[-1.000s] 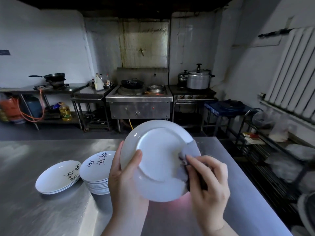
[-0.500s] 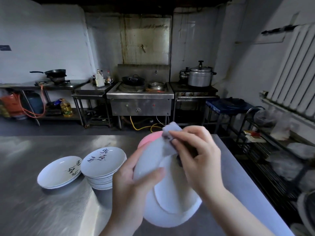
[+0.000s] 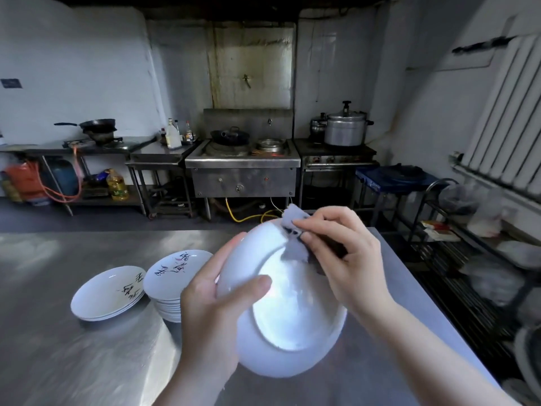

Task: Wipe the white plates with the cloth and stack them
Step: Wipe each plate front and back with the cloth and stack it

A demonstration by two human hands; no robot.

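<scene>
The left hand (image 3: 213,306) gripped a white plate (image 3: 281,306) by its left rim, thumb curled over the underside, holding it tilted above the steel desk (image 3: 58,361) with its base facing the camera. The right hand (image 3: 345,259) pinched a grey cloth (image 3: 294,244) against the plate's upper rim — fingers bent over the fabric. To the left on the desk stood a tall stack of plates (image 3: 175,276) with dark brush lettering, and touching it on the far side — a lower stack (image 3: 108,291), similarly marked.
</scene>
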